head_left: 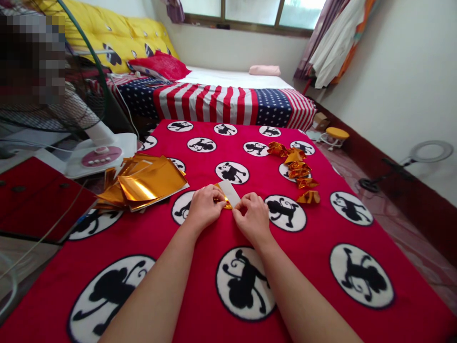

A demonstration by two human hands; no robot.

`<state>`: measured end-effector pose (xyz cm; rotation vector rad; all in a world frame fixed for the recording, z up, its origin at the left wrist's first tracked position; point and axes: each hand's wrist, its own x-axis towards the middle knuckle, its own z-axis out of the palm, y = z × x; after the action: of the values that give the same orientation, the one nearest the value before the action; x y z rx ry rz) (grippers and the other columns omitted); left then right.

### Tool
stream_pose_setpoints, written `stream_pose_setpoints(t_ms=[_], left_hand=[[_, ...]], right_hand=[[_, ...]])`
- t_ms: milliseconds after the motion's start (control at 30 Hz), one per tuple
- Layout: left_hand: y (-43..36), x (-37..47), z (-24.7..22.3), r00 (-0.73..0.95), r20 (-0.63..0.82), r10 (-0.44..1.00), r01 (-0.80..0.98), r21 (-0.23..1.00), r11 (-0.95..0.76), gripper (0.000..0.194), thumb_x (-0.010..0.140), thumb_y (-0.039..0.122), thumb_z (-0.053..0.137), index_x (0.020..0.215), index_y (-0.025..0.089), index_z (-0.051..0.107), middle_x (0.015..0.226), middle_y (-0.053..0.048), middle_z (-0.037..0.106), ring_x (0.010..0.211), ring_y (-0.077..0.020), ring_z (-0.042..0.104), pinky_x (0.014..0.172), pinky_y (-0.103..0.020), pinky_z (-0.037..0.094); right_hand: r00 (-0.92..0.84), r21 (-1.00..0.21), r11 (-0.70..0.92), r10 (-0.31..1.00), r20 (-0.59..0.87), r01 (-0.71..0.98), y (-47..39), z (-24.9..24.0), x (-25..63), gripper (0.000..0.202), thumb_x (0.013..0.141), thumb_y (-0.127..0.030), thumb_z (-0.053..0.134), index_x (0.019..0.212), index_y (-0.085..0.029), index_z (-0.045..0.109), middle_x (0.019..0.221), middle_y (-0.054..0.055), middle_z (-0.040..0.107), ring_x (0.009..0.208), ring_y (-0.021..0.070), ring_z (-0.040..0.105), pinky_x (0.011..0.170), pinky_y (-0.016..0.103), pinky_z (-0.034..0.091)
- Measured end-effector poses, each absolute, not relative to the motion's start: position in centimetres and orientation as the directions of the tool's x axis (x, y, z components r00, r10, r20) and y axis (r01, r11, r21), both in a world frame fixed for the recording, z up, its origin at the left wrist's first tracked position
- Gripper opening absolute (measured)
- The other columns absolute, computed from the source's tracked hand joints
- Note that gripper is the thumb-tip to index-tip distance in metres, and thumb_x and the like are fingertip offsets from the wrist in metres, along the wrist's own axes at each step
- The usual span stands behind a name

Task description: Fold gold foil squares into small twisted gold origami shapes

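Between my hands, low over the red cloth, is a partly folded sheet of gold foil paper with its white back showing. My left hand pinches the gold edge on the left side. The fingers of my right hand are closed on the lower right corner of the same sheet. To the left lies a fanned stack of gold foil paper. Off to the right, several folded gold paper pieces sit in a loose row.
The red cloth with monkey prints covers the surface under my hands. A white fan stands at the left beside a red cabinet. Behind is a bed with a striped cover. A yellow stool and a ring light are at right.
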<state>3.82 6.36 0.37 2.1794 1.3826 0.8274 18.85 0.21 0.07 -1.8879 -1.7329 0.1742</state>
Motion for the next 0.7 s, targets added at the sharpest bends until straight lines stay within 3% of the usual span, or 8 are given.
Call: stream_pose_setpoints(t_ms=[267, 400, 500, 700], left_hand=[[6.33, 3.71, 0.33, 0.342, 0.271, 0.900, 0.657, 0.616, -0.436, 0.007, 0.074, 0.017, 0.069, 0.067, 0.021, 0.067, 0.089, -0.002, 0.068, 0.087, -0.0185, 0.062, 0.084, -0.033, 0.048], [6.35, 3.42, 0.37, 0.384, 0.284, 0.879, 0.597, 0.650, -0.471, 0.007, 0.074, 0.016, 0.068, 0.071, 0.022, 0.068, 0.090, -0.001, 0.069, 0.088, -0.0175, 0.062, 0.086, -0.032, 0.047], [6.39, 3.25, 0.39, 0.405, 0.281, 0.870, 0.566, 0.670, -0.480, 0.007, 0.074, 0.016, 0.068, 0.072, 0.022, 0.070, 0.092, -0.001, 0.069, 0.089, -0.0175, 0.061, 0.086, -0.032, 0.047], [6.48, 3.22, 0.35, 0.404, 0.260, 0.877, 0.605, 0.644, -0.469, 0.002, 0.075, 0.022, 0.071, 0.074, 0.023, 0.073, 0.095, -0.002, 0.069, 0.090, -0.0187, 0.061, 0.085, -0.033, 0.047]], right_hand=[[0.154, -0.461, -0.007, 0.947, 0.281, 0.887, 0.24, 0.04, 18.74, 0.012, 0.079, -0.023, 0.062, 0.067, -0.021, 0.062, 0.093, 0.004, 0.060, 0.090, 0.0203, 0.052, 0.075, 0.033, 0.032], [0.152, -0.482, -0.002, 0.950, 0.272, 0.876, 0.16, 0.23, 18.84, 0.001, 0.079, -0.024, 0.063, 0.079, -0.023, 0.064, 0.093, 0.003, 0.061, 0.091, 0.0206, 0.052, 0.077, 0.033, 0.032], [0.148, -0.511, 0.004, 0.955, 0.256, 0.859, 0.13, 0.31, 18.96, 0.011, 0.077, -0.023, 0.065, 0.088, -0.026, 0.067, 0.094, 0.001, 0.061, 0.091, 0.0207, 0.052, 0.077, 0.033, 0.032], [0.152, -0.526, -0.002, 0.958, 0.242, 0.850, 0.16, 0.19, 18.98, 0.011, 0.077, -0.023, 0.065, 0.085, -0.027, 0.071, 0.096, 0.001, 0.062, 0.093, 0.0206, 0.053, 0.079, 0.034, 0.033]])
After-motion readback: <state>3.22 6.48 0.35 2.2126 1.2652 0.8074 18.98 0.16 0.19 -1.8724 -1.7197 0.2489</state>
